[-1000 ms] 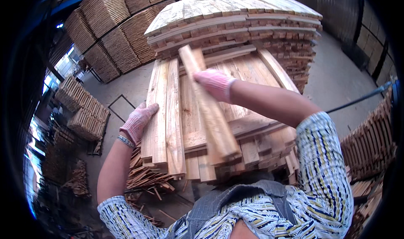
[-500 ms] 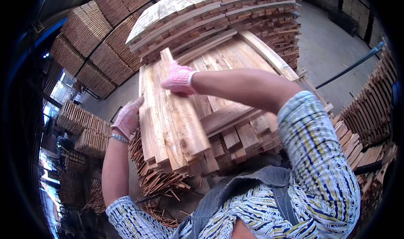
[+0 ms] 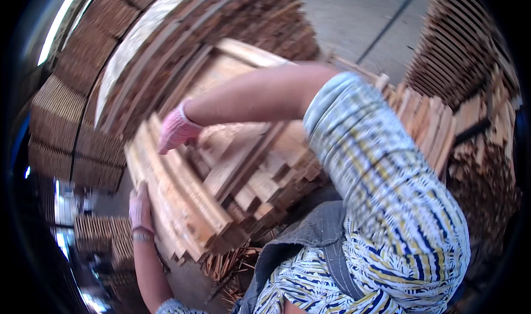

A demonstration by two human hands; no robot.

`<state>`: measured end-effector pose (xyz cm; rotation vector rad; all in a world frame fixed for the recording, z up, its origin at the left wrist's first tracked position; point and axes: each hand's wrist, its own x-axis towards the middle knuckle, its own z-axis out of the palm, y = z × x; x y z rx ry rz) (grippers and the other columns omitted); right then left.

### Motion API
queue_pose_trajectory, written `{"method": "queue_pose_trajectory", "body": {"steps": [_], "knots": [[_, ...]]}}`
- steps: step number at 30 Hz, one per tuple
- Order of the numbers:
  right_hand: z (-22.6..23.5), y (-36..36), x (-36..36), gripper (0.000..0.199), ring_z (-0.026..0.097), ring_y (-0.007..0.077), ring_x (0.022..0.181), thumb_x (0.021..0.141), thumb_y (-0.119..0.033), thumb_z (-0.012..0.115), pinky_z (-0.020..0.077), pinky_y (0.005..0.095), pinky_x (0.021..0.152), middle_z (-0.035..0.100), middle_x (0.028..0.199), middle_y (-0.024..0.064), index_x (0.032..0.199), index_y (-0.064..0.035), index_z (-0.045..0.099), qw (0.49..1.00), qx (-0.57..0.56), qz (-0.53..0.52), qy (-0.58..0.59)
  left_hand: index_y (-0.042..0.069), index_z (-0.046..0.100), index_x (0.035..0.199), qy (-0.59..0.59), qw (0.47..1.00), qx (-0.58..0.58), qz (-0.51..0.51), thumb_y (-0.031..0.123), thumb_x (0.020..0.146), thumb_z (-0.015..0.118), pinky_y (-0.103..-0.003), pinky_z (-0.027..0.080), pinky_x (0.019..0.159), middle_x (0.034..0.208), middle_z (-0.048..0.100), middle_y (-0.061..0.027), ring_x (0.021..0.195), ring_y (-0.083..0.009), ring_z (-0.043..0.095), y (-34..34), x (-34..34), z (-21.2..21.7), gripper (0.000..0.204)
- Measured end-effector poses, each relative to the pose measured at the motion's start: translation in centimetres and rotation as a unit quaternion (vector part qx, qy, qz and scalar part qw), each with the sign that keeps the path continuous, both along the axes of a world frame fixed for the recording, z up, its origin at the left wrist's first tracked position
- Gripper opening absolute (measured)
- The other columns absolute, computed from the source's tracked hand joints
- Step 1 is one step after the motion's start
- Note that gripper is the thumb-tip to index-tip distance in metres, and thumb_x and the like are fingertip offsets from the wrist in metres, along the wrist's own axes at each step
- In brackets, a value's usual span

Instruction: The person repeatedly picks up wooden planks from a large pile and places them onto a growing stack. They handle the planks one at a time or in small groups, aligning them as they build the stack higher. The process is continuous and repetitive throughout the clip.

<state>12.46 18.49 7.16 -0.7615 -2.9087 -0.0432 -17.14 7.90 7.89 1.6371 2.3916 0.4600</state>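
My right hand [image 3: 180, 130], in a pink knitted glove, reaches across to the far left part of a wood stack. Its fingers are closed over a pale wooden board [image 3: 194, 189], straddling its edges near the far end. More boards [image 3: 160, 195] lie side by side along the stack's left edge. My left hand [image 3: 140, 208], gloved in paler pink, rests against the outer side of these boards, its fingers extended and not wrapped round anything. Motion blurs the right hand and forearm.
A crosswise wooden strip [image 3: 246, 162] lies on the stack right of the boards. Behind rises a taller lumber pile [image 3: 221, 24]. Bundled slats [image 3: 72, 131] stand at left, with more timber [image 3: 453, 43] at right. Loose thin sticks [image 3: 229, 264] litter the floor by the stack's near end.
The view has turned, shifting the stack leftward. The board under my right hand, askew before, now lies more in line with its neighbours at the left side. My left hand stays at the stack's outer side.
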Motion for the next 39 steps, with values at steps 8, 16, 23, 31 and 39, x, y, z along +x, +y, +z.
{"method": "queue_pose_trajectory", "body": {"steps": [8,16,23,31,39], "knots": [[0.5,-1.1,34.8,0.07,0.063,0.0302,0.116,0.093,-0.057,0.05,0.0507,0.0422,0.099,0.065,0.126,0.0209,0.134,-0.0014,0.058,0.85,-0.091,-0.403,0.328,-0.004,0.036,0.146,-0.087,0.995,-0.001,-0.043,0.05,0.101,0.04,-0.04,0.04,0.104,0.135,0.054,-0.0294,0.121,-0.04,0.055,1.1,-2.9,-2.0,0.071],[-34.5,-5.0,39.3,0.112,0.054,0.0366,0.128,0.078,-0.082,0.055,0.043,0.0414,0.107,0.055,0.139,0.0264,0.145,0.0059,0.04,0.725,-0.399,-0.508,0.239,0.001,0.046,0.137,-0.182,0.983,0.019,0.004,0.048,0.101,0.044,-0.036,0.047,0.098,0.125,0.06,-0.0188,0.108,-0.0287,0.061,0.5,-4.3,-2.0,0.059],[-37.0,-3.5,34.6,0.102,0.044,0.0397,0.137,0.086,-0.062,0.06,0.0392,0.0432,0.111,0.042,0.149,0.0289,0.156,0.0002,0.016,0.664,-0.485,-0.527,0.215,0.005,0.04,0.147,-0.177,0.982,0.051,0.032,0.047,0.101,0.051,-0.037,0.047,0.101,0.136,0.054,-0.014,0.117,-0.026,0.057,-0.6,-2.7,-1.9,0.064],[-34.9,-3.9,34.0,0.091,0.052,0.0419,0.128,0.08,-0.049,0.07,0.043,0.0465,0.107,0.051,0.141,0.0268,0.152,-0.0082,0.03,0.647,-0.442,-0.599,0.167,0.0,0.036,0.148,-0.232,0.97,0.06,0.032,0.045,0.102,0.048,-0.036,0.042,0.107,0.139,0.052,-0.0186,0.122,-0.0281,0.054,0.5,-5.6,-2.8,0.065],[-35.7,-3.9,34.9,0.107,0.049,0.0395,0.133,0.071,-0.047,0.075,0.0423,0.0414,0.109,0.046,0.145,0.0295,0.151,0.0041,0.026,0.616,-0.498,-0.557,0.251,0.0,0.036,0.149,-0.004,1.0,0.03,0.0,0.041,0.103,0.046,-0.037,0.037,0.111,0.148,0.045,-0.0211,0.134,-0.0314,0.046,0.2,-6.9,-2.0,0.062]]}}
